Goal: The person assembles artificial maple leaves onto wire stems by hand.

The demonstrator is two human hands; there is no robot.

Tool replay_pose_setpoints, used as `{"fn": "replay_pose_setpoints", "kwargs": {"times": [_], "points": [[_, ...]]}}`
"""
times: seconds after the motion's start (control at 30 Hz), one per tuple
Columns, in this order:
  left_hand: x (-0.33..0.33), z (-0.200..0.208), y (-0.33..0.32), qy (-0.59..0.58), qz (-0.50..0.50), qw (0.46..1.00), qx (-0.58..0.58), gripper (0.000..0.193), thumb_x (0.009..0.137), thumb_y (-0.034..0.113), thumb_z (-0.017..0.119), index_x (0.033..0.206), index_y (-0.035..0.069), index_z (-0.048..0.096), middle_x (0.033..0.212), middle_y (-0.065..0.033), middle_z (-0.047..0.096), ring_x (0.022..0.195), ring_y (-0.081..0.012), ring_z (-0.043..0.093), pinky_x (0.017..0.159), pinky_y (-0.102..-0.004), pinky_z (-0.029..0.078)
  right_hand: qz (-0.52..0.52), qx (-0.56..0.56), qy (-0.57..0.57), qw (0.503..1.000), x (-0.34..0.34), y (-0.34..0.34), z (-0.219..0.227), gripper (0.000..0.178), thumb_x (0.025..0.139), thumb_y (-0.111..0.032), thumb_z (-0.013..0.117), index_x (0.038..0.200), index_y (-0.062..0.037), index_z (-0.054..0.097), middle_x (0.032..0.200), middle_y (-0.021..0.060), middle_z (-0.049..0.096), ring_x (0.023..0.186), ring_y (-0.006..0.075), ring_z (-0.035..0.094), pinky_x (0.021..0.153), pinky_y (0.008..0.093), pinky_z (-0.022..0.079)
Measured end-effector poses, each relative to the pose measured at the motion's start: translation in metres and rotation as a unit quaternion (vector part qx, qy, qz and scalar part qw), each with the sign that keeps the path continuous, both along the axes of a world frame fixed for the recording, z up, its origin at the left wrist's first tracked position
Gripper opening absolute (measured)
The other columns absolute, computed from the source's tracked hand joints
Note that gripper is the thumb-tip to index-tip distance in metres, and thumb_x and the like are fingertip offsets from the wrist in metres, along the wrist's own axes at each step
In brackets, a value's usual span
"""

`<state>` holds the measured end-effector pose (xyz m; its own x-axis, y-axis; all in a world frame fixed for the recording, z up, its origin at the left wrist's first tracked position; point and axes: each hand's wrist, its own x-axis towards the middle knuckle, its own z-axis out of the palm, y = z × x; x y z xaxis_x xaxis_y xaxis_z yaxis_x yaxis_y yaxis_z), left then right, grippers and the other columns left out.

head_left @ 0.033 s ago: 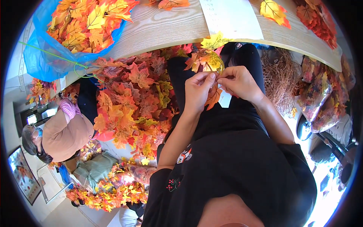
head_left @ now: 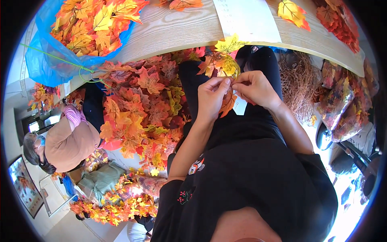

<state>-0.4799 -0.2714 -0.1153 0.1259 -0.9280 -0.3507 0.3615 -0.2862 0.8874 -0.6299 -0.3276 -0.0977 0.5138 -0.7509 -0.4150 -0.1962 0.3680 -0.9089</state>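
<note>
Above my lap, my left hand (head_left: 212,97) and my right hand (head_left: 258,89) come close together at a garland of artificial maple leaves (head_left: 226,64). Its yellow and orange leaves stick out beyond the fingers, and one orange leaf hangs below them. The left thumb and forefinger are pinched on it. My right hand pinches too, at the thin stem just beside the left fingertips. What exactly lies between the fingertips is too small to make out. A white tag (head_left: 240,106) shows under the hands.
A wooden table (head_left: 177,24) curves ahead, with a white paper (head_left: 246,20) on it. A blue bag of leaves (head_left: 52,60) stands at the left. Leaf garlands (head_left: 149,101) hang beside my left arm. Brown stems (head_left: 298,84) and bagged leaves (head_left: 338,101) lie right. A person (head_left: 70,141) sits left.
</note>
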Motion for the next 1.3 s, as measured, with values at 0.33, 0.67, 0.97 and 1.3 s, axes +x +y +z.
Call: {"fn": "replay_pose_setpoints", "kwargs": {"times": [0.33, 0.67, 0.97, 1.3], "points": [[-0.014, -0.019, 0.006, -0.207, 0.021, 0.974, -0.094, 0.011, 0.084, 0.010, 0.061, 0.087, -0.001, 0.060, 0.066, -0.0014, 0.056, 0.056, -0.0059, 0.052, 0.050, -0.0222, 0.042, -0.016, -0.125, 0.081, 0.989, -0.001, -0.006, 0.001, 0.021, 0.076, -0.014, 0.064, 0.068, 0.0056, 0.061, 0.056, 0.0071, 0.059, 0.046, 0.0094, 0.053, 0.042, 0.0254, 0.040], [0.033, 0.018, 0.003, 0.034, 0.002, 0.999, 0.026, 0.014, 0.087, 0.014, 0.058, 0.094, 0.001, 0.060, 0.076, -0.0023, 0.061, 0.058, -0.0059, 0.055, 0.050, -0.0188, 0.045, 0.073, -0.598, 0.183, 0.777, 0.061, -0.046, 0.065, 0.013, 0.072, -0.012, 0.062, 0.062, -0.0031, 0.060, 0.065, 0.0127, 0.056, 0.072, 0.0302, 0.057, 0.065, 0.0412, 0.047], [0.022, 0.000, -0.013, 0.220, 0.089, 0.969, 0.065, 0.011, 0.089, 0.012, 0.053, 0.088, 0.002, 0.056, 0.066, -0.0005, 0.051, 0.054, -0.0066, 0.046, 0.049, -0.0195, 0.038, -0.119, -0.685, 0.095, 0.712, 0.274, -0.275, 0.159, 0.016, 0.076, -0.021, 0.061, 0.083, -0.0069, 0.066, 0.079, 0.0135, 0.065, 0.078, 0.0315, 0.061, 0.070, 0.0420, 0.050], [0.027, -0.024, -0.003, 0.213, 0.106, 0.968, 0.083, 0.014, 0.089, 0.018, 0.055, 0.095, 0.005, 0.057, 0.075, 0.0010, 0.056, 0.062, -0.0051, 0.050, 0.055, -0.0181, 0.041, -0.143, -0.552, 0.135, 0.810, 0.315, -0.305, 0.170, 0.019, 0.077, -0.019, 0.059, 0.091, -0.0086, 0.067, 0.088, 0.0129, 0.065, 0.081, 0.0290, 0.063, 0.073, 0.0378, 0.050]]}}
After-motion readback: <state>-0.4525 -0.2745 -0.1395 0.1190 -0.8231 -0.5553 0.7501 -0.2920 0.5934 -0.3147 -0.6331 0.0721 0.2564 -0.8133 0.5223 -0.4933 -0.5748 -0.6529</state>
